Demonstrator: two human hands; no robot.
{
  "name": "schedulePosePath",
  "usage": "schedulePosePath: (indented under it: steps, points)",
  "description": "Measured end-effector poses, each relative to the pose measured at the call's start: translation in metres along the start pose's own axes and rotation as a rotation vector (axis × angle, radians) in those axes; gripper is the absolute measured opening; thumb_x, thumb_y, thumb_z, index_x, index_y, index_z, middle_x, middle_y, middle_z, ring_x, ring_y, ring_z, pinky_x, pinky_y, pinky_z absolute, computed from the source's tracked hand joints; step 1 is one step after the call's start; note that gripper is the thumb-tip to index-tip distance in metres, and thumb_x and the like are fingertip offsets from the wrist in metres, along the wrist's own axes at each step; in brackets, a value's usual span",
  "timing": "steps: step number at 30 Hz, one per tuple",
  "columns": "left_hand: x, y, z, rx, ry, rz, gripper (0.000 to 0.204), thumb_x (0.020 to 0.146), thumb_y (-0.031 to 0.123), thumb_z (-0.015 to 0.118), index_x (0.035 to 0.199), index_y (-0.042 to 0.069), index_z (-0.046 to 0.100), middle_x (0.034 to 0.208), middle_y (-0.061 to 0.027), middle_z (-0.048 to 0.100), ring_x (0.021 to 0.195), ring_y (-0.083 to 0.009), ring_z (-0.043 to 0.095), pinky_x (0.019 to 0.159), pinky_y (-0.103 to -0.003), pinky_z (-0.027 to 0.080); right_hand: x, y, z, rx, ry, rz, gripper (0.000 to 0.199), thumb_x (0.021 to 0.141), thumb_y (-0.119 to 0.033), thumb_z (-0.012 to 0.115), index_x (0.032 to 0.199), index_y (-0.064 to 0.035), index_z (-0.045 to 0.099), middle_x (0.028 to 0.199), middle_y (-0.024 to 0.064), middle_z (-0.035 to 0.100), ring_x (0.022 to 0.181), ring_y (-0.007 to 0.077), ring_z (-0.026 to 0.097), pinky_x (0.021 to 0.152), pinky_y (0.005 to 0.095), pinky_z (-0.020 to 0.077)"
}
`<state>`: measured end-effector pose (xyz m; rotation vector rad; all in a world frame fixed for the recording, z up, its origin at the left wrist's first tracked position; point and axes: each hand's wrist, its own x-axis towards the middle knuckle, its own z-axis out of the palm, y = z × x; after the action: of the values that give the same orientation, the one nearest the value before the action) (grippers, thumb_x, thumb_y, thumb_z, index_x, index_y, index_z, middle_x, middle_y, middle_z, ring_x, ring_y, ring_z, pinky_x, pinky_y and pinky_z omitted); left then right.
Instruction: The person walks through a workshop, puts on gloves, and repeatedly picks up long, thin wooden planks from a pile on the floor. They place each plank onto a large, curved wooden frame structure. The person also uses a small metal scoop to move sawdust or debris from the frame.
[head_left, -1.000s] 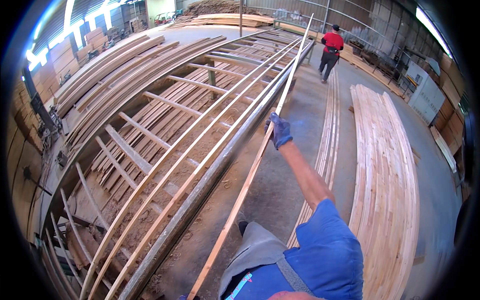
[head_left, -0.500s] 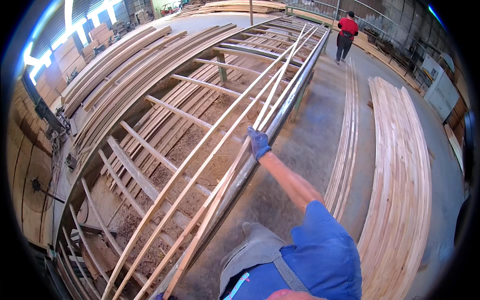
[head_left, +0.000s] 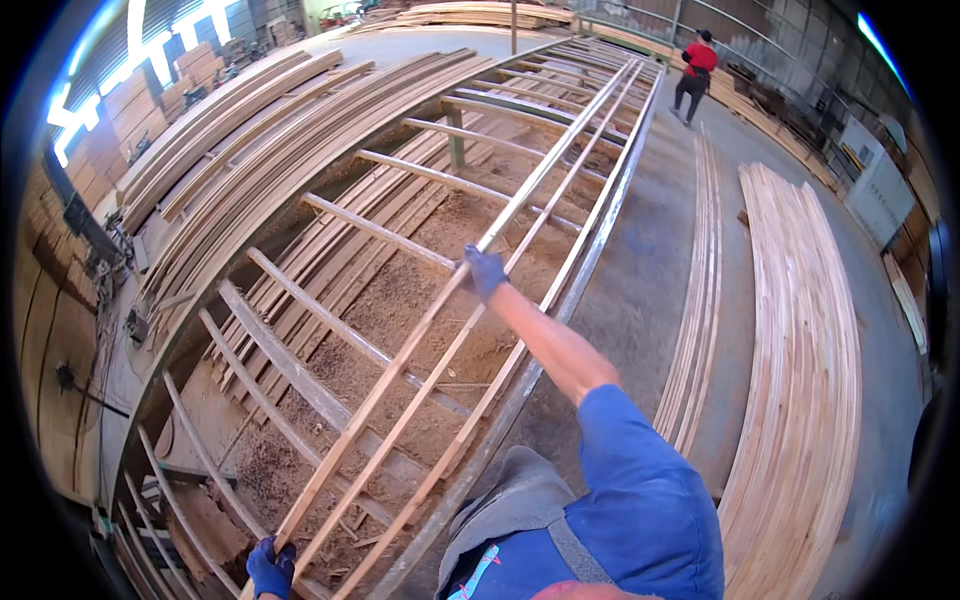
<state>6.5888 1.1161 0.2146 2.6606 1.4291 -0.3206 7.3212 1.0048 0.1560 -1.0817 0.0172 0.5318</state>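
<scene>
My right hand [head_left: 486, 273], in a blue glove, is closed around the leftmost long wooden strip [head_left: 378, 384], about halfway along it. Near the lower edge my left hand [head_left: 271, 568], also in a blue glove, grips the near end of the same strip. Two more long strips [head_left: 421, 378] [head_left: 470, 425] lie to its right, roughly alongside. All of them rest across the metal rollers [head_left: 385, 240] of a long frame, whose right rail [head_left: 545, 355] runs beside me. The fingers of my right hand are partly hidden behind the strip.
Sawdust and stacked boards [head_left: 400, 205] lie beneath the rollers. Beyond the frame are piles of long timber [head_left: 330, 130]. On the floor to my right lie thin strips [head_left: 692, 330] and a wide stack of boards [head_left: 800, 370]. A person in red [head_left: 698, 75] stands at the far right.
My right hand has moved left from the strips by the right rail to the leftmost strip. My left hand has risen into view on its near end. The crossed strips now lie apart.
</scene>
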Motion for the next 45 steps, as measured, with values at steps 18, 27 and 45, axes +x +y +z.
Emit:
schedulePosePath:
  steps: [18, 27, 45]
  points:
    - [0.104, -0.049, 0.071, -0.211, 0.068, -0.147, 0.032, 0.078, 0.04, 0.066, 0.089, 0.01, 0.068, 0.09, -0.0139, 0.067, 0.088, -0.0328, 0.065, 0.076, -0.043, 0.051, -0.175, 0.095, 0.142, -1.432, -0.869, -0.213, 0.032, 0.091, -0.01, 0.059, 0.123, -0.0049, 0.057, 0.105, 0.0062, 0.063, 0.091, 0.0141, 0.06, 0.083, 0.0301, 0.0491]
    - [0.105, 0.04, 0.016, -0.302, 0.259, -0.076, 0.035, 0.082, 0.036, 0.063, 0.104, 0.01, 0.065, 0.096, -0.0113, 0.065, 0.093, -0.0301, 0.063, 0.085, -0.044, 0.048, -0.158, 0.19, 0.186, -1.834, -1.458, -0.759, 0.031, 0.082, -0.029, 0.065, 0.108, -0.0112, 0.065, 0.107, 0.0135, 0.066, 0.098, 0.0326, 0.062, 0.088, 0.0419, 0.0474]
    - [0.042, 0.02, 0.082, -0.191, 0.368, -0.327, 0.017, 0.07, 0.024, 0.069, 0.08, 0.011, 0.065, 0.075, -0.0101, 0.063, 0.076, -0.0315, 0.062, 0.076, -0.047, 0.046, -0.149, 0.197, 0.167, -1.686, -1.413, -0.88, 0.027, 0.078, -0.025, 0.068, 0.102, -0.0122, 0.068, 0.096, 0.0136, 0.068, 0.087, 0.0337, 0.065, 0.079, 0.0413, 0.0509]
